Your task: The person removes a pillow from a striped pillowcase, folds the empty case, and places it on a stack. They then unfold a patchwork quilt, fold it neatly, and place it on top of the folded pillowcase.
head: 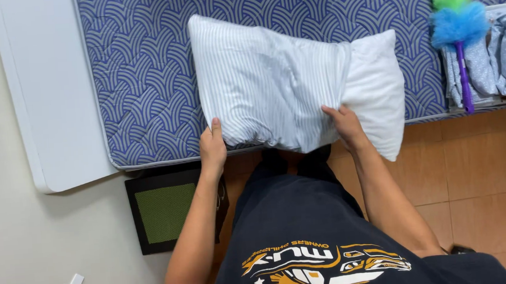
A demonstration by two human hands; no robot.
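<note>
A white pillow (377, 86) lies across the near edge of the blue patterned mattress (142, 78), most of it inside a grey-striped pillowcase (255, 82). Its bare right end sticks out of the case and hangs past the mattress edge. My left hand (212, 148) grips the closed lower left corner of the pillowcase. My right hand (345, 126) pinches the open edge of the pillowcase where the bare pillow comes out.
A colourful feather duster (457, 21) lies on the mattress at the right, beside folded grey-blue cloth (505, 53). A white board (45, 97) stands left of the mattress. A black mat with a green centre (166, 210) lies on the floor below, by tan tiles (475, 174).
</note>
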